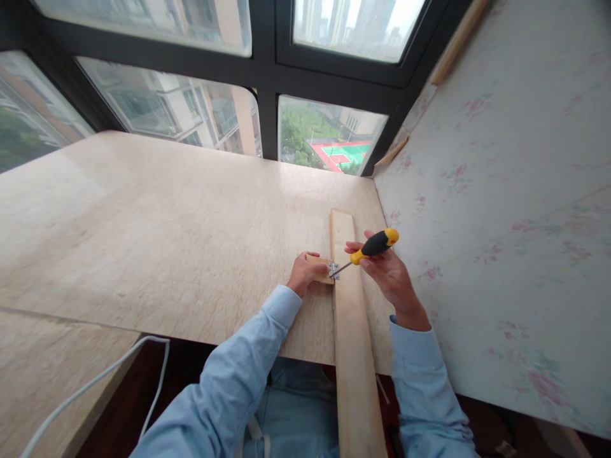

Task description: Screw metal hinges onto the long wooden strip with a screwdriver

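A long wooden board [351, 331] lies on the stone-patterned sill and sticks out past its front edge toward me. Against its left side sits a small wooden block [324, 278], gripped by my left hand [307, 273] with the thumb on top. A small metal hinge [333, 271] spans the joint between block and board. My right hand [389, 273] is closed around a screwdriver [375, 247] with a black and yellow handle. The shaft slants down to the left, and its tip meets the hinge on the block side. Whether a screw is under the tip is too small to tell.
The sill [167, 222] stretches left beneath dark-framed windows [267, 70]. A flowered wall [501, 222] stands close to my right arm. At the lower left a white cable [90, 385] hangs over the sill's front edge.
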`<state>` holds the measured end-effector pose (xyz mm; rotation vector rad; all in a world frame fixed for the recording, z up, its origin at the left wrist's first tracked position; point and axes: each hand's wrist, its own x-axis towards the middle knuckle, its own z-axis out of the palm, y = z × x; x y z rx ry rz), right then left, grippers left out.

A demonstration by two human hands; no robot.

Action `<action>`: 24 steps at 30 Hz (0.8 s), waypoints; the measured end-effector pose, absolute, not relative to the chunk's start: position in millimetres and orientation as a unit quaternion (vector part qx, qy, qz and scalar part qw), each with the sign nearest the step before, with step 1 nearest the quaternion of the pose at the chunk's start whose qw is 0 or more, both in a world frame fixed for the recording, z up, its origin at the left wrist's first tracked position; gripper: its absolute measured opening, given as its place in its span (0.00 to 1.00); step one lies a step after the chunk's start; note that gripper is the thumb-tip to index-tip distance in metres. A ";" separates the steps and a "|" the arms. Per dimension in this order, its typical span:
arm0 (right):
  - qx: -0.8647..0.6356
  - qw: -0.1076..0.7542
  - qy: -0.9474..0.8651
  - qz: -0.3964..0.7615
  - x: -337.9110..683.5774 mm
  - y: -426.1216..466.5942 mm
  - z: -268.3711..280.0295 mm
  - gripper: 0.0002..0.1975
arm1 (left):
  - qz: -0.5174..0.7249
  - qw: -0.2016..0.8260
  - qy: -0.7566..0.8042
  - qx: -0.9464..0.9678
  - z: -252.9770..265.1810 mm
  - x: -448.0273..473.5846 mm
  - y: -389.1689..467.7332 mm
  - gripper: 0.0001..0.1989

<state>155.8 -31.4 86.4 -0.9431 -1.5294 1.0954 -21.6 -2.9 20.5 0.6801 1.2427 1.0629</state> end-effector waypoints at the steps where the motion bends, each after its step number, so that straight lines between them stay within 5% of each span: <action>1: -0.409 0.502 -0.629 0.431 156.9 -30.2 83.8 0.26 | 0.465 0.632 0.545 0.297 20.8 -21.5 -3.0 0.23; 6: -0.517 0.528 -0.620 0.264 160.6 -21.3 68.2 0.26 | 0.459 0.628 0.554 0.295 21.3 -21.0 -3.2 0.23; 15: -0.357 0.510 -0.622 0.476 159.6 -23.9 75.6 0.30 | 0.466 0.623 0.553 0.297 18.8 -19.4 -3.1 0.23; 24: -0.484 0.555 -0.612 0.288 157.8 -15.4 56.2 0.24 | 0.469 0.622 0.555 0.291 19.8 -19.0 -3.5 0.24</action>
